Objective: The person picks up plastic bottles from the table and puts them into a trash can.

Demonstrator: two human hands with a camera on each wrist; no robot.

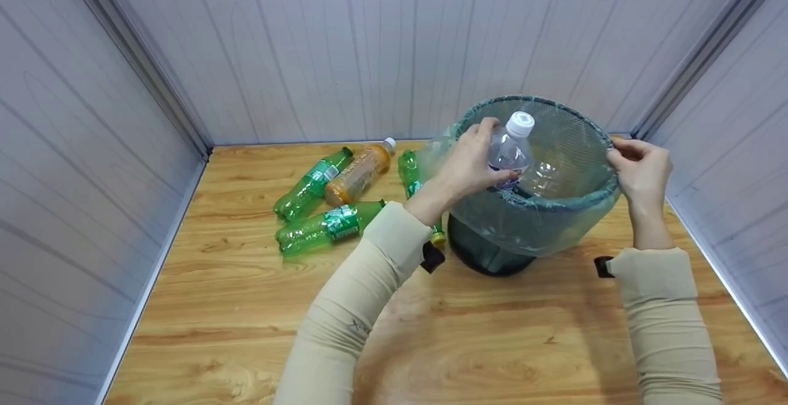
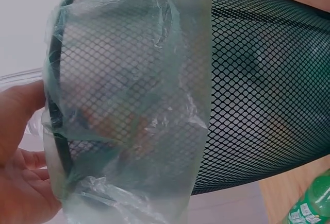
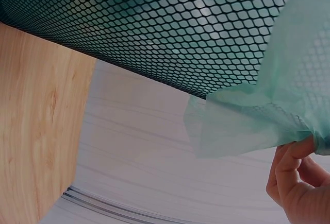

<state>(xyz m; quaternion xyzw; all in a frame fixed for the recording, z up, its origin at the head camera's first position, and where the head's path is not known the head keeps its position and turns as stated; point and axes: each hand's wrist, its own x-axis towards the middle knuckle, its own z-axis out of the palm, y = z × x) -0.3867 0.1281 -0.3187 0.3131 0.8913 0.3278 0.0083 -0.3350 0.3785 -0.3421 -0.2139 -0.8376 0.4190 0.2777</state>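
Note:
A black mesh wastebasket [image 2: 268,80] lined with a pale green plastic bag [image 1: 535,232] stands tilted on the right of the table. My left hand [image 1: 471,162] grips a clear plastic bottle [image 1: 510,151] with a white cap, upright just inside the basket's left rim. In the left wrist view the bottle is mostly hidden behind the bag-covered rim. My right hand [image 1: 643,168] pinches the rim and the bag folded over it, on the right side. Inside the basket shows another clear bottle [image 1: 545,177].
Left of the basket lie green bottles [image 1: 311,186] and an orange-labelled bottle [image 1: 360,174] with a white cap. One more green bottle [image 1: 409,168] lies partly behind my left forearm. Pale panel walls [image 1: 308,54] enclose the wooden table [image 1: 234,306] at the back and sides.

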